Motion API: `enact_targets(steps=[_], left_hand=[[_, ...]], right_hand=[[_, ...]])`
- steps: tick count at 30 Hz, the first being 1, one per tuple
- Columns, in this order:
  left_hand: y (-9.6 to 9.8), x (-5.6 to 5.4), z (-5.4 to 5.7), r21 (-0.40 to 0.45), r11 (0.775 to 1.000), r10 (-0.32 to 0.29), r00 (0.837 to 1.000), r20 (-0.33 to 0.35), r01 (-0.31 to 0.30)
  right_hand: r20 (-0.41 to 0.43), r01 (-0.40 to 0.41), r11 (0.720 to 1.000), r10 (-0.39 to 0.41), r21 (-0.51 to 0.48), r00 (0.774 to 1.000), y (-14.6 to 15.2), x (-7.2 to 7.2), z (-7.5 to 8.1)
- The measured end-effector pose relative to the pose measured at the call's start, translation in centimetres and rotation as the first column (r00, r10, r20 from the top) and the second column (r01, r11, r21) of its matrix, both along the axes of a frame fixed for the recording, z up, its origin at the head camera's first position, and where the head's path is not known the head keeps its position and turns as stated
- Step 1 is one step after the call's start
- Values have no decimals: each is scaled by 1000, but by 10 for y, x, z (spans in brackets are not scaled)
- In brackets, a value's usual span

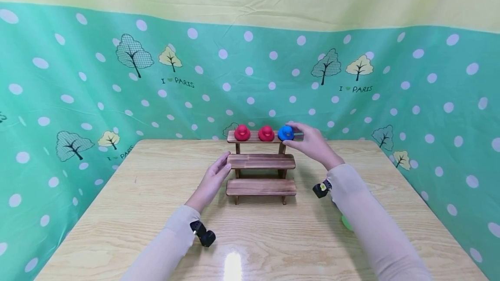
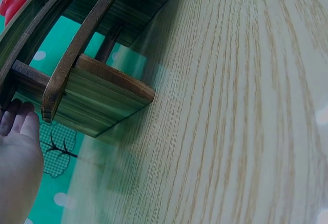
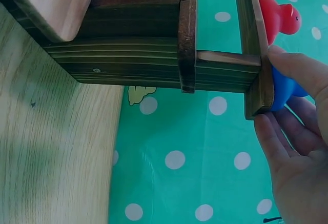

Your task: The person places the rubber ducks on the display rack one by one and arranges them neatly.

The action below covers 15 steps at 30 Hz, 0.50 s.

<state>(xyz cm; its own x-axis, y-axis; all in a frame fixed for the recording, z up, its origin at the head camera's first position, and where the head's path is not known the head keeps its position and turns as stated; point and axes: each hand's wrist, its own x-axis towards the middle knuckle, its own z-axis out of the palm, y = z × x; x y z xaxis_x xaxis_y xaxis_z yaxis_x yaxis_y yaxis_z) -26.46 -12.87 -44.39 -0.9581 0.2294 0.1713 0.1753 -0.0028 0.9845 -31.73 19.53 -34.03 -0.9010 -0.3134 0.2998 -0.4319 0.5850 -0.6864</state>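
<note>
A three-step wooden display stand (image 1: 261, 161) is set on the table, with a red rubber duck (image 1: 242, 133) at the left of its top step and a second red duck (image 1: 266, 133) near the middle. At that step's right end, my right hand (image 1: 314, 145) holds a blue rubber duck (image 1: 286, 133) between thumb and fingers. The right wrist view shows the blue duck (image 3: 283, 88) low against the step, partly covered by the thumb. My left hand (image 1: 210, 181) touches the left end of the middle step with its fingers extended; its fingertips (image 2: 21, 117) are partly hidden in the left wrist view.
The light wooden table (image 1: 172, 185) runs up to a green polka-dot cloth (image 1: 211, 81) hanging right behind the stand. Cloth also encloses both sides. A green object (image 1: 346, 223) lies on the right, mostly hidden by my right forearm.
</note>
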Motion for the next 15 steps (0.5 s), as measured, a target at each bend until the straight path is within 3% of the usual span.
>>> enact_targets(steps=[15], left_hand=[[1, 0, 1, -6, 1000, 9, 1000, 5, -9]], right_hand=[[-8, 3, 1000, -3, -1, 1000, 1, 0, 0]])
